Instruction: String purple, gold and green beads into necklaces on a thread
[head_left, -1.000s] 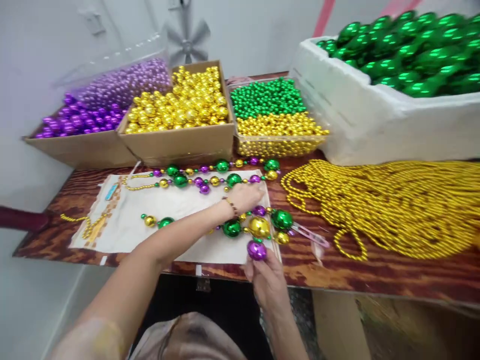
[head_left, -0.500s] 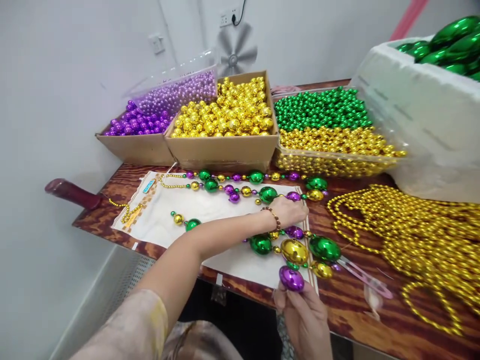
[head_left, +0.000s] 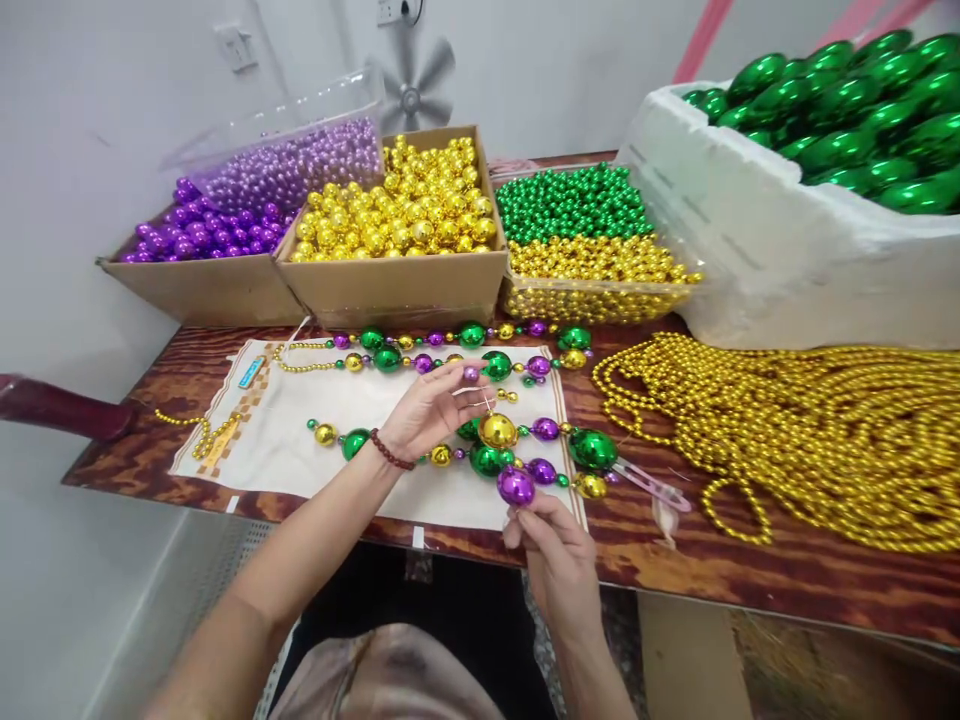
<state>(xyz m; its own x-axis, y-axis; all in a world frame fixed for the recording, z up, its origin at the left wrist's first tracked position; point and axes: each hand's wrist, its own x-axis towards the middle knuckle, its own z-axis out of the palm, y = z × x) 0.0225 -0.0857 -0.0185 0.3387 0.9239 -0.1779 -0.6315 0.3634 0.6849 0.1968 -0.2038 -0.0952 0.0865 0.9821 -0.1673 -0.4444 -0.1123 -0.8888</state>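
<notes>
Fingers (head_left: 534,512) of right hand (head_left: 559,560) pinch purple ball (head_left: 516,486) at cloth (head_left: 300,470) front edge; left hand (head_left: 427,412) pinches small bead (head_left: 471,373) (thread unclear). Mid-cloth strand (head_left: 330,434) looks part-strung.

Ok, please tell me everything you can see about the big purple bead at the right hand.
The big purple bead is a shiny, metallic-looking ball, apparently plastic, with reflections. It sits at the near end of a strand of green, gold and purple beads, over the near part of the white cloth. The fingertips of the right hand pinch it from below.
</notes>
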